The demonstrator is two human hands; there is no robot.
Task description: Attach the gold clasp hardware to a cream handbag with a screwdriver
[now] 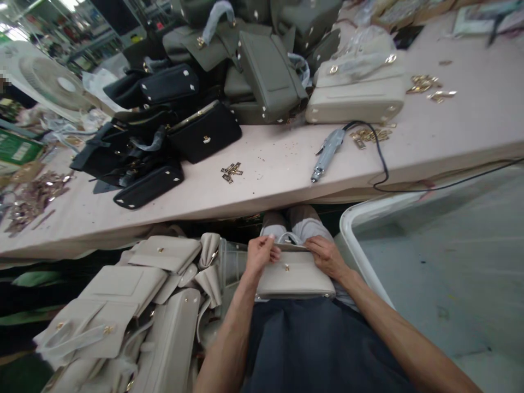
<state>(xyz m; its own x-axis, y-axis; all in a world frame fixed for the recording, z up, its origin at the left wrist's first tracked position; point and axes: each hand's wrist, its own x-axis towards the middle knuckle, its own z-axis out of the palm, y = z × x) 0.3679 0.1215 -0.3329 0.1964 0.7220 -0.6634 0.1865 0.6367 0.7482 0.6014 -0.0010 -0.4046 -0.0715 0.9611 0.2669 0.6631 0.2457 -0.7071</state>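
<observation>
A cream handbag point(295, 279) with a small gold fitting on its front lies across my lap. My left hand point(261, 254) is closed at the bag's far left corner, fingertips pinched together at its edge. At the opposite corner, my right hand point(325, 255) grips the same edge with bent fingers. Between the two hands a pale handle loop point(290, 237) sticks out beyond the edge. Whatever lies under my fingertips is too small to make out.
To my left is a heap of cream handbags point(118, 284). On the table point(282, 164) ahead are black handbags point(208, 136), grey-green handbags point(270, 76), another cream handbag point(356, 95), gold metal pieces point(370, 135) and a corded power screwdriver point(328, 153). A large white bin point(360, 245) stands at my right.
</observation>
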